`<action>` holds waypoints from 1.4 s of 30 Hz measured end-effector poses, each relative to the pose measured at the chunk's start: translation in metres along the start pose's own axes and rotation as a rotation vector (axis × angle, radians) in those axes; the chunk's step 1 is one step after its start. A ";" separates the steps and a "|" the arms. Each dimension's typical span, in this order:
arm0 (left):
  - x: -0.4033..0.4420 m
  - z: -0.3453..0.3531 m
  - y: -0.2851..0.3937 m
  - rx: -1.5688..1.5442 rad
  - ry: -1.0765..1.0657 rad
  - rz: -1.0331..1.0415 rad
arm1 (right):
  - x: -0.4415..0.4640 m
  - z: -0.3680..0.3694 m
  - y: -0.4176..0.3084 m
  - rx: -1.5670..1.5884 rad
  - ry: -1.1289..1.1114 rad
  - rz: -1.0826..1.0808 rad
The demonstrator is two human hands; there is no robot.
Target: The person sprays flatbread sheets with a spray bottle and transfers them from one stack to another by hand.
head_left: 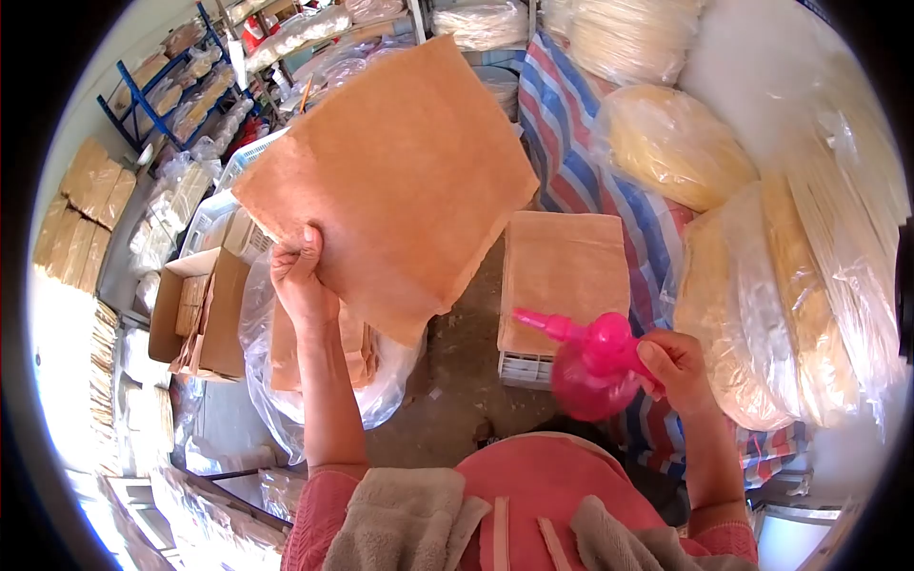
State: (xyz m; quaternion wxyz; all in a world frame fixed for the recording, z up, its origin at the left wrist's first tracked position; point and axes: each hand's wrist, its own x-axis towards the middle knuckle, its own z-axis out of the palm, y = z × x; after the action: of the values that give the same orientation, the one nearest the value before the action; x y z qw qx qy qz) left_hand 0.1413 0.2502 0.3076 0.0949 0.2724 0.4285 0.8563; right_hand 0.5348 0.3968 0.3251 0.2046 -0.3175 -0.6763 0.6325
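A large square brown sheet [400, 181] is held up in my left hand [303, 281], with the thumb on its near face at the lower left edge. Its lower left part looks darker and shiny. My right hand [678, 366] is closed around a pink spray bottle [598, 366], whose nozzle points left. Behind the bottle, a stack of similar brown sheets [564, 271] lies on a white crate [526, 369]. More brown sheets [286, 352] sit in clear plastic below my left hand, partly hidden by the forearm and the raised sheet.
An open cardboard box [227, 314] stands at the left, near white baskets [214, 205]. Striped cloth [609, 171] runs along the right under plastic-wrapped bundles [728, 305]. Shelves with bagged goods [171, 105] stand at the back left. Grey floor [457, 352] shows between the stacks.
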 end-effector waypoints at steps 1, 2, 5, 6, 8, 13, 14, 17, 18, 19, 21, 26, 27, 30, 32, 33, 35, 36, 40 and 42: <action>-0.002 0.000 -0.002 0.001 0.012 -0.002 | 0.000 0.004 -0.001 0.066 0.010 -0.036; -0.005 -0.002 -0.003 0.003 0.026 -0.004 | 0.000 0.008 -0.002 0.133 0.017 -0.072; -0.012 -0.011 0.002 0.015 0.053 -0.009 | 0.006 0.028 -0.017 0.396 0.089 -0.183; -0.015 -0.017 0.005 0.025 0.050 -0.009 | 0.009 0.033 -0.023 0.493 0.124 -0.223; -0.020 -0.032 0.011 0.053 0.055 0.000 | 0.018 0.035 -0.023 0.520 0.122 -0.147; -0.025 -0.095 0.024 0.120 0.131 0.048 | 0.049 0.062 0.004 0.348 -0.008 0.030; -0.025 -0.107 0.026 0.089 0.165 0.058 | 0.051 0.068 0.005 0.249 -0.027 0.075; -0.023 -0.155 0.029 0.034 0.316 0.050 | 0.052 0.065 0.029 0.109 0.031 0.075; -0.023 -0.165 0.031 0.038 0.409 0.068 | 0.049 0.063 0.027 0.178 0.090 0.134; -0.021 -0.190 0.024 -0.007 0.465 0.059 | 0.045 0.058 0.026 0.203 0.100 0.132; -0.020 -0.261 -0.001 -0.097 0.571 0.036 | 0.035 0.046 0.028 0.257 0.129 0.131; -0.050 -0.337 -0.065 -0.121 0.798 -0.004 | 0.010 0.042 0.038 0.267 0.253 0.077; -0.060 -0.356 -0.083 -0.114 0.850 -0.012 | 0.006 0.042 0.040 0.271 0.282 0.075; -0.088 -0.378 -0.128 -0.021 1.164 -0.202 | -0.006 0.039 0.051 0.208 0.358 0.090; -0.102 -0.401 -0.148 0.053 1.293 -0.304 | -0.014 0.039 0.050 0.183 0.404 0.120; -0.103 -0.406 -0.152 0.069 1.319 -0.314 | -0.018 0.038 0.049 0.172 0.428 0.134; -0.104 -0.414 -0.159 0.107 1.315 -0.315 | -0.026 0.025 0.056 0.190 0.448 0.146; -0.105 -0.411 -0.155 0.129 1.287 -0.308 | -0.030 0.020 0.058 0.199 0.458 0.157; -0.117 -0.471 -0.180 0.204 1.142 -0.283 | -0.037 -0.005 0.065 0.228 0.470 0.275; -0.123 -0.451 -0.148 0.432 1.012 -0.506 | -0.038 -0.027 0.085 0.095 0.445 0.270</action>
State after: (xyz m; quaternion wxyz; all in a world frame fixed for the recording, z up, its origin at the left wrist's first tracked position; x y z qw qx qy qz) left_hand -0.0132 -0.0148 -0.0747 0.0225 -0.2662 0.6361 0.7239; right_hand 0.5947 0.3901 0.2497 0.2766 -0.5262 -0.5357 0.5997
